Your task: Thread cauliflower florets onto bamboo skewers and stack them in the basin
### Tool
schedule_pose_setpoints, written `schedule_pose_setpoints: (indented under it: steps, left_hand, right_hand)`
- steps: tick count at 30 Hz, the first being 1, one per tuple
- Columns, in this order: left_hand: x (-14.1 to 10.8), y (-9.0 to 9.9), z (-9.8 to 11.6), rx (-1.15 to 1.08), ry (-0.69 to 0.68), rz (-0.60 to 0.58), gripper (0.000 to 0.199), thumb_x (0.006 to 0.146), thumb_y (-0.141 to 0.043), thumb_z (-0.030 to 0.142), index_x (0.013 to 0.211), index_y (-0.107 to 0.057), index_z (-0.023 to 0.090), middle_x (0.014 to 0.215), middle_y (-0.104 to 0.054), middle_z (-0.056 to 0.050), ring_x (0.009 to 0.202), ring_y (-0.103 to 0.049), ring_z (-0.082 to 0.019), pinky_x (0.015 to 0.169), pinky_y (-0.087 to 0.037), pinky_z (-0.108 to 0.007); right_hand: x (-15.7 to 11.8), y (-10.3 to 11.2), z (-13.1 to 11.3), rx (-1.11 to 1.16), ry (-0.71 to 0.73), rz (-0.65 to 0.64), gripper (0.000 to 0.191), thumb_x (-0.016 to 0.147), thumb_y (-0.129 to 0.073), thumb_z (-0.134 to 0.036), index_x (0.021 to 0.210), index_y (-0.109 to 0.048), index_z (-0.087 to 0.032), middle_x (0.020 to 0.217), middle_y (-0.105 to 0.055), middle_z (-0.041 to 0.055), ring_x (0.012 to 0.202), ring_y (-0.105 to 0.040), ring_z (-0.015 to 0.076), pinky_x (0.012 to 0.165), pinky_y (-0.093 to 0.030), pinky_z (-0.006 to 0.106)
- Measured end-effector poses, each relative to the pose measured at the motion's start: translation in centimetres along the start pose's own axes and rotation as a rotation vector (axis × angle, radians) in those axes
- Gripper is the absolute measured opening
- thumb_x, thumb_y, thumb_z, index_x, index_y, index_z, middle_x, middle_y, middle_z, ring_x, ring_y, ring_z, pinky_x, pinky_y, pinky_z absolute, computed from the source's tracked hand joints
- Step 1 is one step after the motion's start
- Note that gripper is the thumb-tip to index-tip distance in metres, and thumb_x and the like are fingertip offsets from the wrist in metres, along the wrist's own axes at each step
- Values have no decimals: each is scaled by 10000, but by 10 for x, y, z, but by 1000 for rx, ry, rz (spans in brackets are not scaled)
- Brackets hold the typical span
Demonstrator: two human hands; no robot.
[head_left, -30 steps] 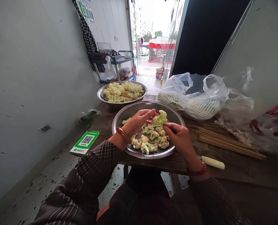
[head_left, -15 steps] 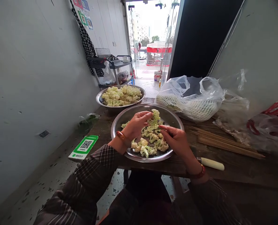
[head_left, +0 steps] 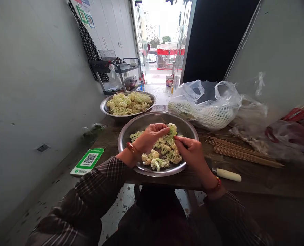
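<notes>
A cauliflower floret (head_left: 171, 131) is held up between my two hands, above a wide metal basin (head_left: 121, 136). My left hand (head_left: 152, 136) is closed, with thumb and fingers pinching the floret's left side. A thin stick, apparently a bamboo skewer, pokes up above those fingers; its lower part is hidden. My right hand (head_left: 190, 150) pinches the lower right edge of the same floret with thumb and forefinger, its other fingers curled in. Below both hands, several loose cauliflower pieces (head_left: 160, 164) lie in the basin.
Behind stands a second basin (head_left: 102, 108) heaped with skewered cauliflower (head_left: 130, 102). To the right are a plastic bag (head_left: 210, 109) with netted cauliflower, loose bamboo skewers (head_left: 244, 152) and a knife with a pale handle (head_left: 228, 175). A green QR-code sign (head_left: 88, 160) lies left.
The whole view has shifted slightly, so things sit a little further left. The floret has tipped a little and sits lower between my hands, which keep their pinch.
</notes>
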State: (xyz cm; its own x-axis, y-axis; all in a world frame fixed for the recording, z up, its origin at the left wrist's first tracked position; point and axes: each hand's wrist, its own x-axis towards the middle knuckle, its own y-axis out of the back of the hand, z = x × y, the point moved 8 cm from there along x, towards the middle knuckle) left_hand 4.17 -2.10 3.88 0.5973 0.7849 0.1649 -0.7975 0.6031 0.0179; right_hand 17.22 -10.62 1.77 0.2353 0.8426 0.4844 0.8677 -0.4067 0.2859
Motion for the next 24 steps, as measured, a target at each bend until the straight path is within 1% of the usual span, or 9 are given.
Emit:
schedule_pose_setpoints:
  steps: [2, 4, 7, 10, 13, 16, 19, 21, 24]
  left_hand:
    - [1, 2, -2, 32, 5, -13, 398, 771, -768, 502, 702, -649, 129, 625, -526, 24, 602, -410, -79, 592, -313, -237]
    - [3, 7, -4, 63, 3, -3, 388, 795, -736, 521, 776, -690, 137, 695, -597, 1, 652, -491, -94, 634, -368, -235]
    - [5, 22, -5, 134, -15, 93, 405, 857, -650, 537, 951, -735, 152, 841, -688, -49, 776, -603, -132, 726, -444, -255]
    - [9, 26, -8, 297, -39, 93, 331, 892, -609, 443, 911, -731, 136, 788, -688, -56, 749, -603, -140, 721, -455, -260]
    - [12, 16, -15, 689, -82, -2, 209, 864, -612, 303, 785, -721, 143, 717, -658, -48, 700, -569, -152, 721, -452, -282]
    - [10, 1, -30, 1078, -127, -175, 145, 826, -609, 205, 824, -749, 165, 827, -688, -70, 785, -606, -192, 792, -462, -313]
    - [6, -12, -47, 1227, -156, -363, 245, 805, -608, 161, 989, -768, 178, 938, -712, -93, 919, -644, -234, 871, -472, -330]
    - [4, -17, -55, 1282, -166, -434, 307, 804, -601, 149, 1064, -763, 174, 969, -718, -106, 974, -648, -251, 905, -470, -341]
    - [3, -26, -62, 1351, -163, -494, 272, 813, -596, 158, 1020, -771, 176, 988, -712, -118, 968, -649, -254, 873, -473, -340]
  right_hand:
    - [0, -1, 1, 6, -9, -14, 264, 895, -631, -339, 996, -820, -185, 873, -803, 64, 821, -743, 242, 739, -568, 334]
    - [1, 1, 1, 20, -40, -10, 275, 891, -631, -341, 1001, -816, -171, 776, -778, 44, 710, -713, 205, 680, -549, 308]
    - [2, 9, 4, 39, -100, 66, 309, 881, -628, -344, 1027, -804, -137, 605, -688, 0, 564, -624, 157, 595, -506, 281]
    - [2, 14, 6, 78, -129, 115, 322, 869, -638, -351, 1036, -796, -126, 584, -655, -13, 550, -589, 141, 598, -496, 281]
    - [1, 13, 8, 106, -152, 108, 333, 858, -650, -353, 1050, -791, -120, 622, -670, -2, 547, -578, 137, 591, -491, 286]
    - [0, 13, 10, 114, -154, 100, 342, 860, -652, -361, 1062, -788, -121, 646, -680, 8, 552, -576, 137, 580, -480, 286]
    - [0, 11, 10, 116, -135, 78, 330, 870, -644, -366, 1049, -791, -131, 628, -667, 3, 566, -576, 140, 584, -470, 283]
    - [0, 10, 10, 118, -125, 65, 327, 875, -639, -361, 1051, -790, -131, 609, -651, -6, 562, -569, 137, 585, -465, 281]
    - [-1, 10, 9, 125, -115, 58, 320, 879, -639, -351, 1053, -787, -127, 587, -631, -20, 548, -553, 130, 591, -462, 280]
